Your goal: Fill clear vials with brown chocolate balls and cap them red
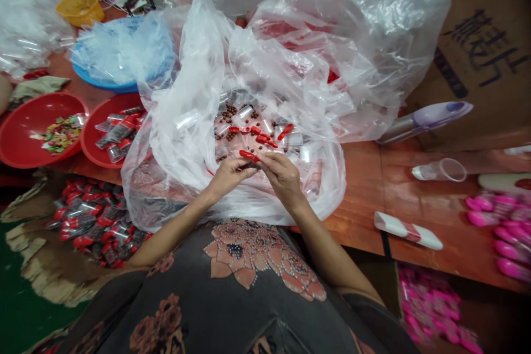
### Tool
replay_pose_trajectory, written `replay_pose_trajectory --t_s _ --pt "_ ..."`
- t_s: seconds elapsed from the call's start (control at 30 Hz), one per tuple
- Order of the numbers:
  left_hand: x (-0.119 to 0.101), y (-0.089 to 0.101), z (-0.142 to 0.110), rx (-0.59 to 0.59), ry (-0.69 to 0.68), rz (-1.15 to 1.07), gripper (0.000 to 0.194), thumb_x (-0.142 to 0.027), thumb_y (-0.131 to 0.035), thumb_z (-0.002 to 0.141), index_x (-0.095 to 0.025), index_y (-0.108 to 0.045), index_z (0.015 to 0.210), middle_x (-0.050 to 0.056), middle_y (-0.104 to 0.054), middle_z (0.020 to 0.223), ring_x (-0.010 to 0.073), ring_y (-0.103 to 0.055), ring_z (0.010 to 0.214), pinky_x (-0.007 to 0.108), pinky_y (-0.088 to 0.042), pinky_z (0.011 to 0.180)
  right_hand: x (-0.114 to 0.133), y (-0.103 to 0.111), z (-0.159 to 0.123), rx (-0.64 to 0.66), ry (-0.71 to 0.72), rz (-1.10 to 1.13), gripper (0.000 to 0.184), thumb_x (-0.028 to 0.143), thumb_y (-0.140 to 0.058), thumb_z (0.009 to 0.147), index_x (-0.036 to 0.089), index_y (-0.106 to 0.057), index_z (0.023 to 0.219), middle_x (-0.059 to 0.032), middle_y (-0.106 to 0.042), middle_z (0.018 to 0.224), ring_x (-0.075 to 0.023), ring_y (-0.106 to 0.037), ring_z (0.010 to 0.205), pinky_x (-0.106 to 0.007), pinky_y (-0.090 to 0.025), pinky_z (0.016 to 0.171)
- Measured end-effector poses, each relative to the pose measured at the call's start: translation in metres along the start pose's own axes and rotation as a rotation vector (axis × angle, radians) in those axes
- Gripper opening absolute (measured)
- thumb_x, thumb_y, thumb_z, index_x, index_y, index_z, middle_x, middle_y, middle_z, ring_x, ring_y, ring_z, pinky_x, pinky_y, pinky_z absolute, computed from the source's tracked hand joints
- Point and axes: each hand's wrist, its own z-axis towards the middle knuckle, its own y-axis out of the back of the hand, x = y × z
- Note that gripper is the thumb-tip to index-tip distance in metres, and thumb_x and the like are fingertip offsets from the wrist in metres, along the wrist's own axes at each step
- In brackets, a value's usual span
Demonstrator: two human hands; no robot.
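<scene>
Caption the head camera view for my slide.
Left hand and right hand hold a red plastic piece over an open translucent plastic bag.

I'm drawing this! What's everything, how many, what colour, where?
Bags: several, clear, middle
Pieces: several, red, bag
Balls: many, brown, bag
Containers: several, clear, bag
Bowls: two, red, left
Bits: many, mixed, bowl
Basin: one, blue, left
Basket: one, yellow, left
Tubes: many, red-ended, left
Box: one, brown, right
Tool: one, purple, right
Cup: one, clear, right
Bar: one, white, right
Packs: many, pink, right
Table: one, brown, middle
Shirt: one, dark, bottom
Left hand, right hand: two, middle, holding red piece
</scene>
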Motion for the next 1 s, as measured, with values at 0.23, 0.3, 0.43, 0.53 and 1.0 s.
replay_pose_trajectory --t_s 0.23,0.3,0.43,0.53,1.0 --pt "-0.001 0.001 -0.001 -0.030 0.023 -0.048 0.021 -0.035 -0.072 0.079 -0.017 -0.079 0.090 0.006 -0.073 0.085 0.0155 -0.063 0.075 0.032 -0.052 0.077 0.002 -0.002 0.000 0.114 -0.035 -0.040 0.033 0.030 -0.054 0.099 0.033 -0.064 0.131 -0.0053 -0.068 0.123 -0.0225 -0.062 0.119 -0.045 -0.052 0.105" --pt "0.000 0.001 -0.001 -0.059 0.028 -0.087 0.022 -0.036 -0.073 0.079 -0.017 -0.078 0.090 0.005 -0.072 0.084 0.0147 -0.062 0.075 0.031 -0.052 0.078 0.002 -0.006 -0.002 0.165 0.005 -0.074 0.054 0.037 -0.065 0.092 0.029 -0.051 0.144 -0.0095 -0.061 0.136 -0.0270 -0.055 0.131 -0.048 -0.047 0.111" --pt "0.002 -0.004 -0.001 -0.062 0.091 -0.239 0.036 -0.048 -0.077 0.077 -0.014 -0.075 0.090 0.004 -0.072 0.085 0.0136 -0.063 0.075 0.028 -0.052 0.076 0.001 -0.012 -0.008 0.208 0.039 -0.149 0.090 0.041 -0.072 0.086 0.024 -0.022 0.159 -0.0156 -0.048 0.149 -0.0328 -0.043 0.141 -0.053 -0.039 0.117" --pt "0.003 -0.009 -0.001 -0.070 0.228 -0.418 0.059 -0.071 -0.065 0.078 -0.013 -0.072 0.089 0.007 -0.072 0.082 0.0168 -0.066 0.075 0.028 -0.053 0.070 0.001 -0.012 -0.012 0.153 0.054 -0.155 0.087 0.038 -0.066 0.090 0.028 -0.014 0.159 -0.0133 -0.049 0.147 -0.0307 -0.047 0.137 -0.052 -0.041 0.115" --pt "-0.002 -0.021 0.004 0.037 0.483 -0.680 0.049 -0.058 -0.050 0.087 -0.016 -0.068 0.105 0.004 -0.066 0.068 0.0166 -0.063 0.058 0.033 -0.054 0.062 0.010 -0.009 -0.019 0.158 0.091 -0.248 0.100 0.037 -0.067 0.084 0.024 0.000 0.157 -0.0178 -0.044 0.144 -0.0347 -0.041 0.138 -0.055 -0.037 0.114"
